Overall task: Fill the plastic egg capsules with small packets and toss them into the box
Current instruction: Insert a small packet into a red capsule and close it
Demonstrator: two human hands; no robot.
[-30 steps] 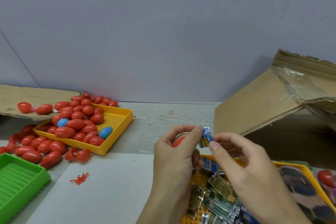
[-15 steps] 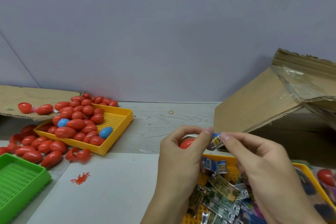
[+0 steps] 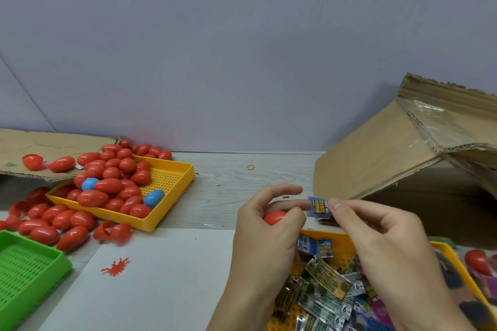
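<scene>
Now, your left hand cups a red plastic egg capsule half, fingers curled round it. Just to its right, your right hand pinches a small blue printed packet between thumb and forefinger, nearly touching the capsule; the open brown cardboard box lies farther right.

Your left grip and right grip are both bare hands, uncovered from fingertips to wrist. Behind each grip a bare forearm runs to the bottom edge, the left forearm narrow, the right forearm filling more of the corner. At the tip of the right grip a nail shows, cut short and plain. The fingers look slim, with faint knuckle creases.
</scene>
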